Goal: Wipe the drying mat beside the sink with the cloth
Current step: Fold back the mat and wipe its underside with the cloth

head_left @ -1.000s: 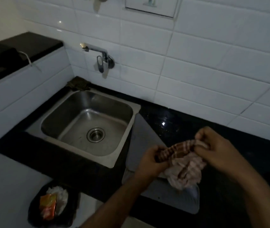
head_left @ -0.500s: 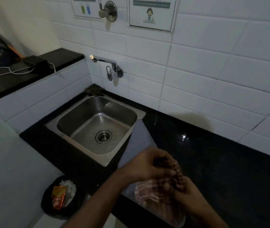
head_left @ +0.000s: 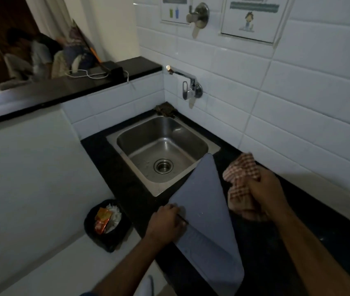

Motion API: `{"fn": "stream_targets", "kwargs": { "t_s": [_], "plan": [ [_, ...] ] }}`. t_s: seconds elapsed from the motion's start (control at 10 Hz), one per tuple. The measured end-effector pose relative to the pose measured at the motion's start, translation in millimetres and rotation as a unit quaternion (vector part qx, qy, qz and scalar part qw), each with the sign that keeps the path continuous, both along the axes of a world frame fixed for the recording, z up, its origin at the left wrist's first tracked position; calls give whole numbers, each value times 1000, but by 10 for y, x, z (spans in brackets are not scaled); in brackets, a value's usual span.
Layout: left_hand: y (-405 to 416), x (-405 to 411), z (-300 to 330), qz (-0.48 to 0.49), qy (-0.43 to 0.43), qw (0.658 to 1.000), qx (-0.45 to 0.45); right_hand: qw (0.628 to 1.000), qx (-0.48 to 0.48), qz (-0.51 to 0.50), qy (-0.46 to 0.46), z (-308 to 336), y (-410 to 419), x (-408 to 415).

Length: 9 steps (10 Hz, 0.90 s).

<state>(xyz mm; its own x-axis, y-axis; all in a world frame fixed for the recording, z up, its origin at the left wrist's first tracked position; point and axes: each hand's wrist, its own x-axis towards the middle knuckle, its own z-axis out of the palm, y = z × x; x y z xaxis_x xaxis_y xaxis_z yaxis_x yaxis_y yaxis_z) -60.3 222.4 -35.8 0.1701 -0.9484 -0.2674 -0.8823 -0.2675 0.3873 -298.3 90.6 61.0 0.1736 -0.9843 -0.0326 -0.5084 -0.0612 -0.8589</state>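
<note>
We see the sink [head_left: 163,159] set into the worktop [head_left: 127,184] in the corner, with the tap [head_left: 188,86] on the wall behind it. The drying mat [head_left: 206,210] lies just right of the sink, its far corner over the rim. A bin [head_left: 105,225] stands on the floor, left of the worktop.

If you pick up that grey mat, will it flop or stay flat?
Probably flops a bit: the mat bends where the left hand lifts its edge. Likely light, since one hand raises it.
</note>
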Motion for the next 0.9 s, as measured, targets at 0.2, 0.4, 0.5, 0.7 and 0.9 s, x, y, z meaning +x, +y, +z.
{"fn": "stream_targets", "kwargs": {
  "t_s": [0.2,0.4,0.5,0.7,0.9],
  "plan": [
    [-186,-1,-165,-37,-45,998,21,986,-51,65,148,-4,-776,508],
    [-256,43,-256,-40,-29,999,1,970,-59,75,225,-188,-1217,889],
    [-302,158,-280,-39,-13,999,-16,926,-97,97,351,-399,-1312,1082],
    [-305,223,-329,-57,-5,998,-27,859,-130,183,460,-1112,-947,1211],
    [-418,325,-233,-61,41,996,-42,905,-151,225,327,-1255,-561,1090]
  ]
}}
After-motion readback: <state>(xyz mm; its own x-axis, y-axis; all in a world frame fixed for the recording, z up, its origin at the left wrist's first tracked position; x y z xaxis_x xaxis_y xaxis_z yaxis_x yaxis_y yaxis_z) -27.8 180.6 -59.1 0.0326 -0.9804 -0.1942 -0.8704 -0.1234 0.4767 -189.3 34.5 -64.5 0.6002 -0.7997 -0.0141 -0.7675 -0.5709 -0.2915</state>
